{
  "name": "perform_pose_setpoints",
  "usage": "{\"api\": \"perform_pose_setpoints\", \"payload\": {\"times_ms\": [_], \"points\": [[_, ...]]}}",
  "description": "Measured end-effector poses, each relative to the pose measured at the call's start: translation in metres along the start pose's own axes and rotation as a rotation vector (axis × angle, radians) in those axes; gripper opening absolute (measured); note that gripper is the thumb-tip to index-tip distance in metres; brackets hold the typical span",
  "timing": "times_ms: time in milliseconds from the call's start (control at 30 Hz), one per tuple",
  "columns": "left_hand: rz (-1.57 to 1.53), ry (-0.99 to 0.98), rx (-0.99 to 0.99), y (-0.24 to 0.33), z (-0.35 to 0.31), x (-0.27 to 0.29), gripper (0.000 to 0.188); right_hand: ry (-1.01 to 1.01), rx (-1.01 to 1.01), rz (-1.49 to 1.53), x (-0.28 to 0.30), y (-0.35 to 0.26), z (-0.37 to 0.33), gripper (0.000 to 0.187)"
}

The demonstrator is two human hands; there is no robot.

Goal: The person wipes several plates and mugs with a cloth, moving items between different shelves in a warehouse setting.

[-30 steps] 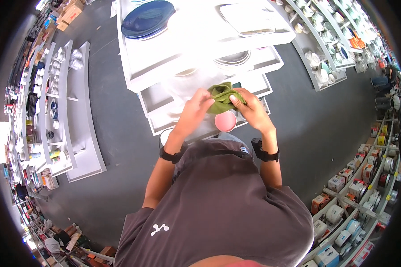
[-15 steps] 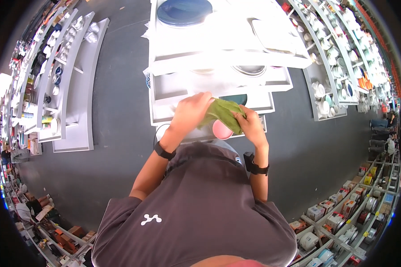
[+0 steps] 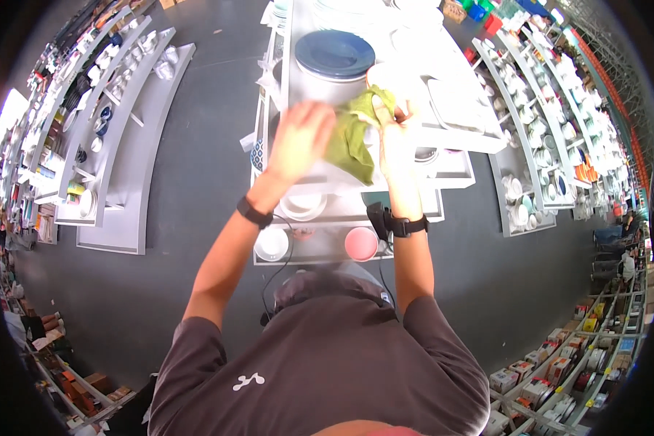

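Note:
A crumpled green cloth (image 3: 352,145) hangs over the front edge of the white shelf's top. My right hand (image 3: 394,134) grips its right side, the fingers partly hidden by the fabric and washed out by glare. Close to the cloth's left side is my left hand (image 3: 301,138), smeared by motion; whether its fingers touch the fabric I cannot tell. Just beyond the cloth shows a pale round dish (image 3: 389,75) with an orange-tinted edge. A dark blue plate (image 3: 334,54) lies farther back on the top, to the left.
The tiered white shelf (image 3: 450,138) stands in front of me. Its lowest tier holds a pink bowl (image 3: 361,243) and a white bowl (image 3: 272,243). Shelves of crockery flank it at left (image 3: 142,145) and right (image 3: 538,138). Boxed goods fill racks (image 3: 552,370) at lower right.
Both hands have moved up and away from my body, from over the lower tiers to the shelf top. The green cloth has gone with them and now hangs looser.

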State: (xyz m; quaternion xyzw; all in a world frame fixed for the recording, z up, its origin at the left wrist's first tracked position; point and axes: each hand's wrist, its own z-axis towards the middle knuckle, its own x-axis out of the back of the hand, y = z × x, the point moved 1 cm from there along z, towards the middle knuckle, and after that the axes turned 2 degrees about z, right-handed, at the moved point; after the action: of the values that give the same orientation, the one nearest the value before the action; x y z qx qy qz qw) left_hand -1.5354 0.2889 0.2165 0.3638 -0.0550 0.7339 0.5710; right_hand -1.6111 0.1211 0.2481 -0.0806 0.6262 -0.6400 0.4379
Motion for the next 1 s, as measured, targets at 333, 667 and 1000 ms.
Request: {"api": "perform_pose_setpoints", "payload": {"times_ms": [333,667,1000], "points": [[0.084,0.063,0.081,0.008,-0.013,0.012,0.021,-0.396,0.022,-0.060,-0.039,-0.079,0.003,0.017],[0.310,-0.119,-0.035,0.006,-0.018,0.017,0.035,-0.486,0.139,-0.368,0.010,-0.017,-0.006,0.068],[0.234,-0.143,-0.005,0.015,-0.005,-0.023,0.035,-0.612,0.828,-1.162,0.032,0.011,-0.027,0.053]]}}
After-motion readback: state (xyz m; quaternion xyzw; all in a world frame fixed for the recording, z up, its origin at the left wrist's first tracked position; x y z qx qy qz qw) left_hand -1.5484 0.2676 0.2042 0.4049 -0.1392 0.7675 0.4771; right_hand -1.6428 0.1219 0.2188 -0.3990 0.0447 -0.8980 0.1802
